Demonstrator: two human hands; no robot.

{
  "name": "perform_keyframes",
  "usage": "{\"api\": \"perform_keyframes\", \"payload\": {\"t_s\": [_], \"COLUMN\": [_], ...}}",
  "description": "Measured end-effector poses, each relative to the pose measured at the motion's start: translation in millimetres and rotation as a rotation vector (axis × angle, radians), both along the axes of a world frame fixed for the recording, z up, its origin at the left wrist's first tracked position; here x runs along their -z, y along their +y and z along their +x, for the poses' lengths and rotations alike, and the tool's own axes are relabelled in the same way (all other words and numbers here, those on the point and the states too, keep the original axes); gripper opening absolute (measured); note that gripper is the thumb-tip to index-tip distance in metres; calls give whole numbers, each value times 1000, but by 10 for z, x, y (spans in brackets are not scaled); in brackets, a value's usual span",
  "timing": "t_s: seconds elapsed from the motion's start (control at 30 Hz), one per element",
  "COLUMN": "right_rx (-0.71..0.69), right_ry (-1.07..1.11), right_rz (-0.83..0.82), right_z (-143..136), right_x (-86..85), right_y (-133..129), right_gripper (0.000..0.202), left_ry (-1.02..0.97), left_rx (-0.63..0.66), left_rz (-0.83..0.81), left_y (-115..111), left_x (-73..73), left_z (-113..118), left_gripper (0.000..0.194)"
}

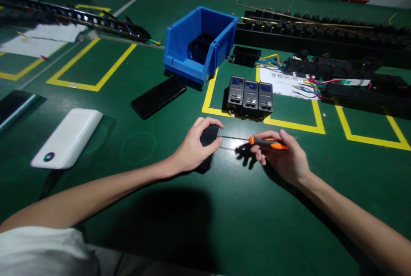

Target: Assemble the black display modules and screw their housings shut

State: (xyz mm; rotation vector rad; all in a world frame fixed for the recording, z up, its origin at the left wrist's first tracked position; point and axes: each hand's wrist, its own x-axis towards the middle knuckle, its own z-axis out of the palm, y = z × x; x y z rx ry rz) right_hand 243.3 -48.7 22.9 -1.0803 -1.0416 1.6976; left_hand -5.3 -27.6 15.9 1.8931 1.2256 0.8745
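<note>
My left hand is closed around a small black box-shaped module on the green table, thumb and fingers over its top and sides. In my right hand is a screwdriver with an orange and black handle, lying level. Its long thin shaft points left, and the tip meets the module's right side near my left fingers. Whether it sits in a screw is too small to tell. Just beyond my hands, three grey modules with small blue screens stand side by side.
A blue bin with black parts inside stands beyond my left hand. A black phone and a white power bank lie to the left. Black rails with loose wires line the back right. Yellow tape marks the green table.
</note>
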Motion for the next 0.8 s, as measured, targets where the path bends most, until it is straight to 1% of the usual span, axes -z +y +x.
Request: {"api": "perform_keyframes", "payload": {"t_s": [0.03,0.1,0.17,0.23,0.33,0.43,0.5,0.6,0.67,0.7,0.73,0.8], "right_rx": [4,-25,-98,-132,-88,-52,-39,12,36,41,40,44], "right_ry": [-4,-91,-237,-392,-556,-693,-736,-693,-639,-614,-589,-508], "right_rz": [-24,-11,36,120,324,611,776,924,960,950,911,753], "right_z": [9,51,105,150,187,200,199,182,161,150,139,120], "right_x": [-8,-7,11,33,63,92,112,136,143,144,145,145], "right_y": [9,29,45,58,72,81,81,70,54,43,31,7], "right_gripper": [42,42,43,40,30,17,17,26,28,27,24,16], "left_ry": [6,9,-4,-17,-18,-11,-5,6,4,1,-2,0], "left_rx": [4,8,-3,-12,-14,-14,-11,-7,-10,-13,-16,-15], "left_rz": [-1,-3,-3,-4,-8,-9,-2,8,7,4,1,0], "left_y": [0,-1,-1,-2,-2,0,4,8,8,8,8,10], "left_x": [-1,-1,1,2,4,7,9,7,3,2,0,-4], "left_z": [-1,-2,-3,-7,-15,-22,-25,-27,-29,-30,-30,-29], "left_gripper": [25,25,24,24,25,26,25,25,25,25,24,24]}}
